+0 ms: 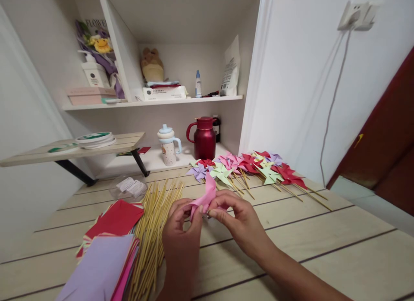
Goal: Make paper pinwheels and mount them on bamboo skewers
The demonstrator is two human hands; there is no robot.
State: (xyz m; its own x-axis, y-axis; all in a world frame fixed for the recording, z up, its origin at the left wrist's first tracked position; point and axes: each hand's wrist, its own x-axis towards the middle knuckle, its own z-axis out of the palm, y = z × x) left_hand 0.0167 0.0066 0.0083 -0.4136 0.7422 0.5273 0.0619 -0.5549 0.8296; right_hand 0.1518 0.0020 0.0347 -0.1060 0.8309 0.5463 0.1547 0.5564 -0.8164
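Now both hands [207, 219] pinch pink paper [207, 195] mid-table.

A home: thermos jug [204, 138], plush toy [152, 64] on shelves [155, 102].

Pink folded paper sheet [205, 199], pale wood-plank bench [323, 245] with dark seams, tan bamboo sticks [152, 232], red and lilac square paper stack [106, 249], finished paper pinwheels [249, 165] (red, pink, lilac, pale green), dark red metal jug [204, 138], white shelf [152, 103]
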